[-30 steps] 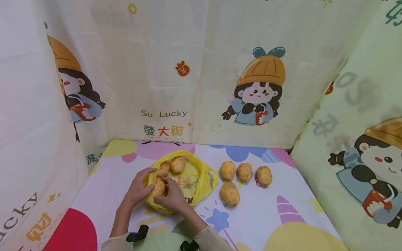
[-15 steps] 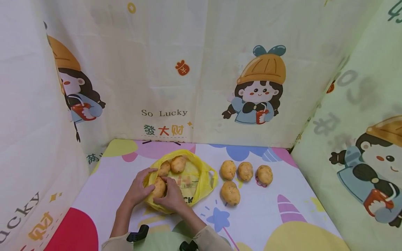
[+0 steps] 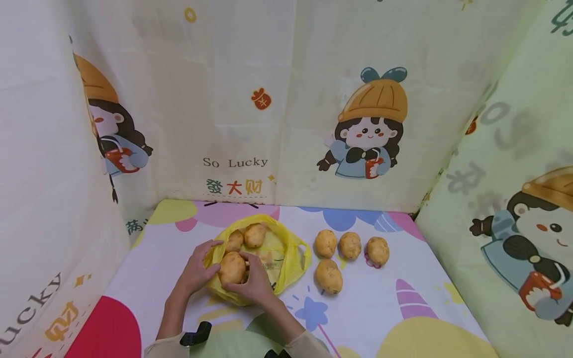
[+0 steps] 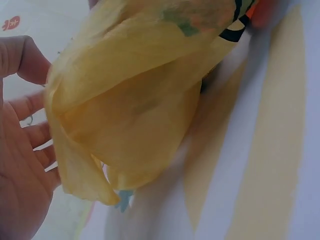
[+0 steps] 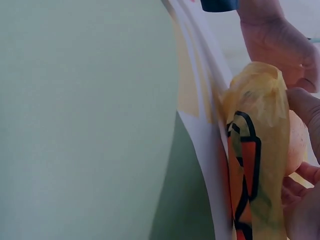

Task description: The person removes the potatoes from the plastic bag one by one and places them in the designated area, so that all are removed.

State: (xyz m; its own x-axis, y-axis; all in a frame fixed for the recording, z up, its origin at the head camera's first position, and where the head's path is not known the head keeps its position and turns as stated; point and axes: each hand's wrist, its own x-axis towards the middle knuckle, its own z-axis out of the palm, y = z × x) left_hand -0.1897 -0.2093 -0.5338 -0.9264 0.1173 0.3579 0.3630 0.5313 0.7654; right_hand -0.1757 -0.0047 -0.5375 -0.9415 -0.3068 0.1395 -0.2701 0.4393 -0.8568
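Here, in the lower left of the head view, gripping a potato [image 3: 232, 267] in the right hand [image 3: 257, 281], with fingers curled round its far side and thumb on its near side. Pale golden brown in skin, plump, rounded to slightly oval, with a few faint darker spots. Placed within the wide mouth of a yellow bag [image 3: 291, 263], at its near left; impossible to tell whether resting on the bottom or raised. Visible only in part at the right edge of the right wrist view, beyond the plastic.

Opposite, touching the bag's left edge with the left hand [image 3: 197, 268], thumb spread well apart from fingers; unclear whether pinching the plastic. Farther back in the bag, two more potatoes [image 3: 255, 234], similarly tan, close together. Right of the bag, near the lower centre, a row of three loose potatoes [image 3: 350, 245], plus a larger-looking fourth [image 3: 329, 277] just in front of the leftmost. Underneath, a colourful tablecloth [image 3: 367, 291]; across the upper frame, a cream curtain [image 3: 295, 129] with cartoon prints.
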